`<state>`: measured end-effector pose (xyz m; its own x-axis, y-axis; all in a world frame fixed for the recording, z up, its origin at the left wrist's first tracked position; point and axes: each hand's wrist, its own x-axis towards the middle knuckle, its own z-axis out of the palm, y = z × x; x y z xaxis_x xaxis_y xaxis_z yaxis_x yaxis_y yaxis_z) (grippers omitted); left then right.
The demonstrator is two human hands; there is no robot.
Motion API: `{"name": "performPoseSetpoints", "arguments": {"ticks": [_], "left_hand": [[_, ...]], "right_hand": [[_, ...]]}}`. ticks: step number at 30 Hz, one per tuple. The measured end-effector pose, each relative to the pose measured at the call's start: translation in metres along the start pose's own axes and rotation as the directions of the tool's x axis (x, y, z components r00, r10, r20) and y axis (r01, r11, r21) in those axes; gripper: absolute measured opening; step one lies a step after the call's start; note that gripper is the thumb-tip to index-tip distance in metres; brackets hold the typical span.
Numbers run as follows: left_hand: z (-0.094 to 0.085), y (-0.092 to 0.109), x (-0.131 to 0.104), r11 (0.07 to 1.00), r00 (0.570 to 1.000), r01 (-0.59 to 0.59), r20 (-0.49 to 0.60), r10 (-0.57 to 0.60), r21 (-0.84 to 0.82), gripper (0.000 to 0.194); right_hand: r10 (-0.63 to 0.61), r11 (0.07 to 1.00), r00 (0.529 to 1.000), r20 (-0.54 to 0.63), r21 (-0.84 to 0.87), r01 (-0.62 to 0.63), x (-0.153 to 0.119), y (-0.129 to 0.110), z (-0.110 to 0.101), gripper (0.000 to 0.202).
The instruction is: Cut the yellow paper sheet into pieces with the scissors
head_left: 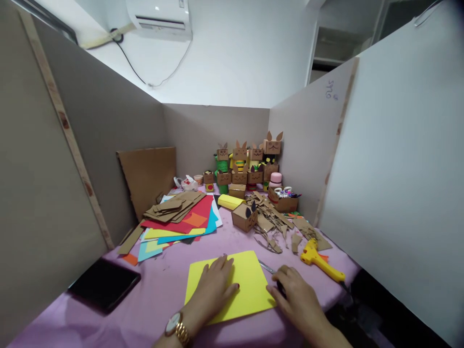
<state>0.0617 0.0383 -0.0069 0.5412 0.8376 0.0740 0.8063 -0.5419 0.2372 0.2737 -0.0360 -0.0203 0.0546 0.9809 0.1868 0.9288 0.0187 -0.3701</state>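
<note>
My left hand [214,285] lies flat on a yellow paper sheet [250,278] at the near edge of the pink-covered table [163,290], fingers spread; a gold watch sits on that wrist. To the right of the sheet, my right hand [293,292] is curled over the dark handles of a pair of scissors [267,267], whose metal blades stick out toward the far left. How firmly it grips them I cannot tell.
A yellow glue gun [321,261] lies right of my right hand. Cardboard scraps [273,222], a small cardboard box [244,216], stacked coloured paper [181,222] and cardboard box figures [250,164] fill the back. A black tablet [103,283] lies at near left. Partition walls enclose the table.
</note>
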Motion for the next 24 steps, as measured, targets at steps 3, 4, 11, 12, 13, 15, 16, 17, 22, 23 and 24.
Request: {"name": "performPoseSetpoints", "arguments": {"ticks": [3, 4, 11, 12, 13, 15, 16, 17, 22, 23, 24], "left_hand": [[0.010, -0.005, -0.001, 1.000, 1.000, -0.012, -0.007, 0.012, -0.002, 0.056], [0.012, -0.007, -0.003, 1.000, 1.000, -0.019, -0.008, 0.019, -0.002, 0.055], [0.011, -0.024, -0.023, 0.995, 0.994, -0.104, 0.033, 0.104, -0.007, 0.055], [0.009, -0.026, -0.026, 0.993, 0.993, -0.114, 0.038, 0.114, -0.008, 0.055], [0.007, -0.027, -0.028, 0.992, 0.992, -0.123, 0.040, 0.123, -0.009, 0.055], [0.005, -0.030, -0.032, 0.990, 0.990, -0.137, 0.038, 0.138, -0.014, 0.055], [0.004, -0.031, -0.033, 0.990, 0.989, -0.142, 0.033, 0.143, -0.017, 0.054], [0.004, -0.032, -0.035, 0.989, 0.989, -0.146, 0.028, 0.147, -0.020, 0.054], [0.005, -0.033, -0.037, 0.987, 0.988, -0.155, 0.004, 0.155, -0.041, 0.053], [0.006, -0.033, -0.037, 0.987, 0.988, -0.155, 0.000, 0.155, -0.046, 0.053], [0.006, -0.033, -0.037, 0.987, 0.988, -0.155, -0.004, 0.155, -0.051, 0.053]], "right_hand": [[0.043, 0.999, 0.998, 0.035, -0.030, -0.042, 0.000, -0.011, 0.009, 0.026], [0.058, 0.998, 0.997, 0.043, -0.039, -0.056, 0.001, -0.014, 0.011, 0.027], [0.089, 0.995, 0.994, 0.066, -0.038, -0.087, 0.023, -0.033, 0.016, 0.030], [0.080, 0.997, 0.994, 0.069, -0.029, -0.078, 0.027, -0.034, 0.015, 0.031], [0.066, 0.998, 0.995, 0.075, -0.016, -0.065, 0.032, -0.034, 0.015, 0.031], [0.034, 0.999, 0.994, 0.099, 0.011, -0.036, 0.041, -0.033, 0.014, 0.028], [0.024, 0.999, 0.993, 0.113, 0.025, -0.027, 0.047, -0.032, 0.014, 0.025], [0.016, 0.999, 0.992, 0.127, 0.039, -0.022, 0.052, -0.030, 0.014, 0.023], [-0.007, 0.990, 0.985, 0.171, 0.141, -0.018, 0.073, -0.023, 0.018, 0.019], [-0.012, 0.984, 0.985, 0.169, 0.178, -0.019, 0.075, -0.022, 0.019, 0.018], [-0.016, 0.975, 0.986, 0.165, 0.221, -0.021, 0.076, -0.021, 0.020, 0.017]]}}
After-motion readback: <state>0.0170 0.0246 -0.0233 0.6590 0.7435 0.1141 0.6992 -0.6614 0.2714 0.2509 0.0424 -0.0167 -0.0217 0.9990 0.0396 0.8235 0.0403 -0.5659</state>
